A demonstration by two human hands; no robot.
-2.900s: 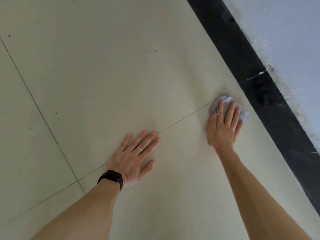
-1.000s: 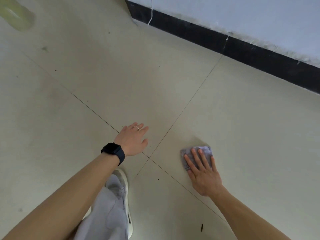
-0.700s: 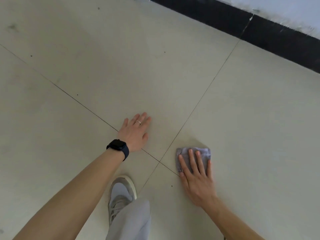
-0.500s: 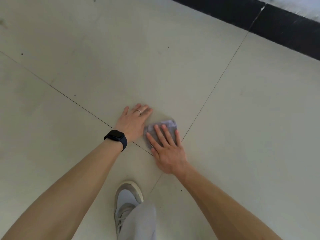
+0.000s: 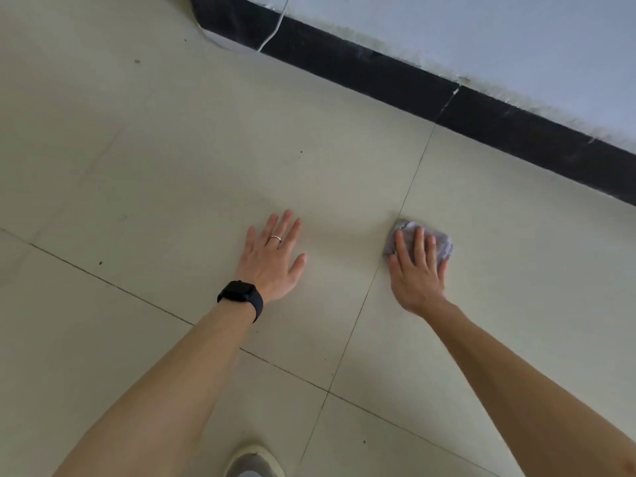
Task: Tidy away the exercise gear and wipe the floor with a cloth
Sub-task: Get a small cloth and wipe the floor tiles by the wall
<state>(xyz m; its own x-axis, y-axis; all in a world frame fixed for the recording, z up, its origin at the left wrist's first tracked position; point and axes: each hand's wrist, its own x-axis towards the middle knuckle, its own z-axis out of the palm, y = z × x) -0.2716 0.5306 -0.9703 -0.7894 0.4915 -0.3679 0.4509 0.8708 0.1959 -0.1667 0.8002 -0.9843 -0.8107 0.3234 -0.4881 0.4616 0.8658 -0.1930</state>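
Head view, looking down at a pale tiled floor. The right hand lies flat on a small grey cloth. Its fingers are straight and slightly spread, and press the cloth to the floor rather than curling round it. The cloth sits under the fingers, at 12 o'clock from the palm, and its bunched edges show past the fingertips and at 3 o'clock from them. Its 9 o'clock corner meets a grout line.

The left hand is at 9 o'clock from the cloth and well apart from it. It rests palm-down on the bare tile with fingers extended and holds nothing. It has a ring on one finger and a black watch at the wrist.

A black skirting board runs from 12 to 3 o'clock beneath a pale wall. A white cable crosses it at 12 o'clock. The toe of a shoe shows at 6 o'clock.
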